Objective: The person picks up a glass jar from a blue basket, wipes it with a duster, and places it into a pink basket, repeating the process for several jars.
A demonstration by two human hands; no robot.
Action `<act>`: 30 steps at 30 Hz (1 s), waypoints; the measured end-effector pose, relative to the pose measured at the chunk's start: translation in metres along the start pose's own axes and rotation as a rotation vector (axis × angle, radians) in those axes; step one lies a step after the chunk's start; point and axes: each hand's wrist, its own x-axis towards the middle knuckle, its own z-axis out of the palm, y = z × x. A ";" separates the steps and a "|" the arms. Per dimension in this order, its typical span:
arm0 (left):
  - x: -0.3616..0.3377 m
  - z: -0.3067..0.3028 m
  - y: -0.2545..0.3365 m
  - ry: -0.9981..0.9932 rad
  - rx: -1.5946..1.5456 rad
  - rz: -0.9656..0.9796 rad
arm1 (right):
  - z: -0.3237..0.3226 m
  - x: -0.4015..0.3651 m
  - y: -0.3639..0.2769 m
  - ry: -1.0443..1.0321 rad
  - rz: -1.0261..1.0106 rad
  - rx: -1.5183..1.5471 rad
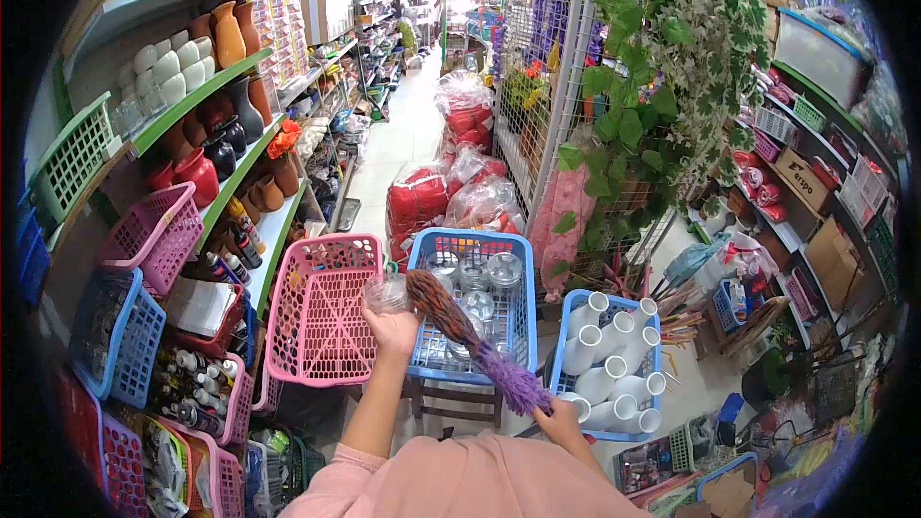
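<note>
Jar, clear and apparently glass: positioned above the right edge of the pink basket, just beside the left edge of the middle blue basket. The left hand supports it from below, palm turned up; its fingers hold the jar, though their exact placement is partly hidden by it. The right hand has its fingers closed around the purple end of a long fibre duster. The duster slants over the middle blue basket, its brown tip at the jar's right side; firm contact cannot be confirmed from this angle.

The step in hand appears to be dusting the jar. For a sound result, hold the jar steady and move the duster instead. Apply light strokes with the soft tip, turning the jar a little between strokes so that each side is reached. Avoid pressing: smooth walls are likely to slip on a palm-up hold.

Work clear of the glass vessels inside the middle blue basket, since a knock could chip them. Restrict the right elbow's swing; white vases stand close together within the edges of the vase basket, near that arm.
</note>
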 end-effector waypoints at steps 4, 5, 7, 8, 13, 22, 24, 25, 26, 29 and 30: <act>0.008 -0.014 0.002 -0.039 0.086 0.026 | 0.002 0.000 -0.001 0.034 -0.005 0.025; 0.004 -0.002 -0.003 0.081 0.025 0.041 | 0.001 0.000 -0.003 0.053 0.044 0.026; -0.007 0.009 -0.007 0.087 0.110 0.059 | 0.001 0.002 0.001 0.066 0.003 0.017; -0.009 0.011 -0.008 0.093 0.196 0.076 | 0.001 0.003 0.002 0.081 -0.038 0.007; 0.002 -0.021 -0.013 0.065 0.281 0.008 | -0.001 0.007 -0.008 0.135 -0.091 -0.005; 0.003 -0.022 -0.017 -0.045 0.353 0.056 | -0.002 0.018 -0.003 0.183 -0.083 -0.056; 0.005 -0.020 -0.019 -0.088 0.178 -0.053 | -0.001 0.019 0.000 0.196 -0.122 -0.028; 0.022 -0.050 -0.021 -0.229 0.113 -0.061 | -0.004 0.018 -0.004 0.162 -0.166 -0.075; 0.017 -0.034 -0.021 -0.088 0.199 -0.110 | -0.006 0.018 -0.007 0.129 -0.209 -0.122; -0.003 0.006 -0.018 0.286 -0.089 -0.490 | 0.000 0.021 -0.021 0.191 -0.073 -0.141; 0.001 -0.002 -0.023 0.259 -0.288 -0.555 | 0.001 0.021 -0.018 0.190 -0.073 -0.141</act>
